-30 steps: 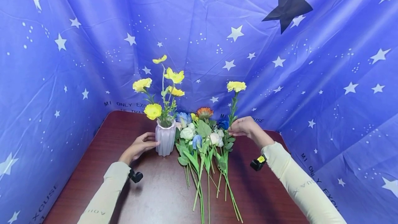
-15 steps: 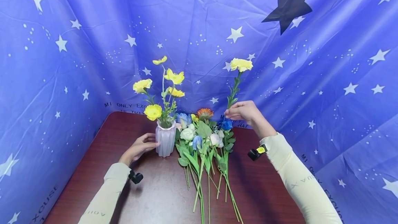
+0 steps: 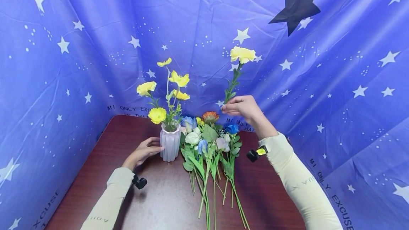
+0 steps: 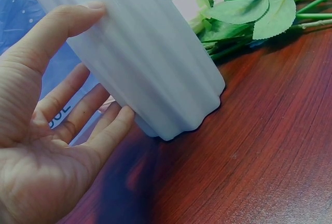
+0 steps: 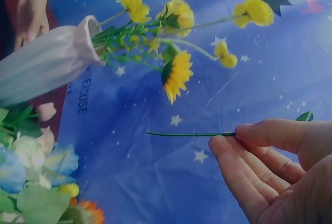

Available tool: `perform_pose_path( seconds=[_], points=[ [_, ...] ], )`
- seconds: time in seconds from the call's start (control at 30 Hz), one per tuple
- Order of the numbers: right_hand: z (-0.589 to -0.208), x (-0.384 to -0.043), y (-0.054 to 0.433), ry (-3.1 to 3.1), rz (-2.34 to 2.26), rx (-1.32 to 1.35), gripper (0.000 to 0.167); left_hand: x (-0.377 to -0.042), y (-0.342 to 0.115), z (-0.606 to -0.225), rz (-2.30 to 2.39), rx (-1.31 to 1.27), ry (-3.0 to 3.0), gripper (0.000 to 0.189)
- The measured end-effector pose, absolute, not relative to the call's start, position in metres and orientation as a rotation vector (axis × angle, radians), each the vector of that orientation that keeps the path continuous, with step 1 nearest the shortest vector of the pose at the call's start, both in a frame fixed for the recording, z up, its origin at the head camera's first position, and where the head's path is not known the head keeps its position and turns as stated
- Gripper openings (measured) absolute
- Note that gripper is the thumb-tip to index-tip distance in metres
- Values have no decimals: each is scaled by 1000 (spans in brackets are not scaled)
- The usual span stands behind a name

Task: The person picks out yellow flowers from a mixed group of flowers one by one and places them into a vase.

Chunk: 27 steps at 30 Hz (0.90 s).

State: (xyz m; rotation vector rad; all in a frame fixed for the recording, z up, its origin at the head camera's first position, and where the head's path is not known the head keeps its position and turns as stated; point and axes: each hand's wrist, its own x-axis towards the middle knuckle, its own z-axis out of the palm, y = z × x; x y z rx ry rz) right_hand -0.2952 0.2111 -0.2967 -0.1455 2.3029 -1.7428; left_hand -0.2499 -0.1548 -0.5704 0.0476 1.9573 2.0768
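Note:
My left hand (image 3: 144, 151) steadies a pale lilac fluted vase (image 3: 169, 144) upright on the table. In the left wrist view its thumb (image 4: 78, 19) lies on the vase wall, while the other fingers reach along and behind the side. Several yellow flowers (image 3: 157, 115) stand in the vase at different heights. My right hand (image 3: 244, 108) pinches the stem of a yellow carnation (image 3: 243, 55) between thumb and fingertips, raised above the flower pile. Its bloom points up in the head view. In the right wrist view the thin lower stem (image 5: 192, 134) sticks out toward the vase side.
Right of the vase lies a pile of artificial flowers, with white roses (image 3: 193, 137), a blue rose (image 3: 231, 129) and an orange bloom (image 3: 210, 116). Their green stems (image 3: 214, 194) reach toward the table's near edge. A blue star-printed cloth (image 3: 204, 45) surrounds the dark red table (image 3: 153, 201).
My right hand has lifted the yellow carnation up out of the pile area and moved left toward the vase. The stem has tilted rightward at its top. My left hand and the vase have stayed put.

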Motion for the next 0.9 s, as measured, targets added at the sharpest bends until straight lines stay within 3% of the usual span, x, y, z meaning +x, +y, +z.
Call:
perform_pose_path(
  seconds=[0.57,0.9],
  points=[
    [-294,-286,169,2297,-1820,-268,11,-249,-155,-571,2059,31,1968,68],
    [-308,-283,143,2320,-1833,-355,24,-250,-155,-573,2067,43,1969,67]
  ],
)
